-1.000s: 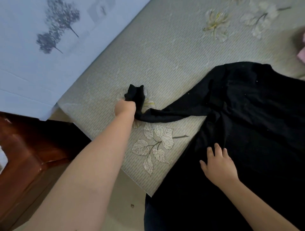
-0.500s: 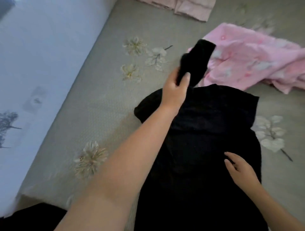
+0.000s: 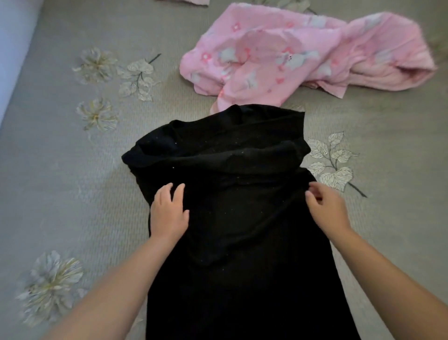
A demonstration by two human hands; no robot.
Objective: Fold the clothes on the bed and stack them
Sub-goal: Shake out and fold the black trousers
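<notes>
A long black garment (image 3: 242,218) lies lengthwise on the bed, its far end folded over with both sleeves laid across the body. My left hand (image 3: 168,213) rests flat on its left side, fingers apart. My right hand (image 3: 326,210) pinches the garment's right edge between thumb and fingers. Just beyond the black garment, a crumpled pink flowered garment (image 3: 303,55) lies unfolded.
The bed (image 3: 60,182) has a grey-green cover with embroidered flowers and leaves. A pale wall or sheet (image 3: 12,36) borders it at the far left. The edge of another pink cloth (image 3: 194,2) shows at the top.
My left hand carried the black sleeve from the bed's left side over onto the garment and let it go. It now lies flat on the cloth. My right hand shifted to the right edge.
</notes>
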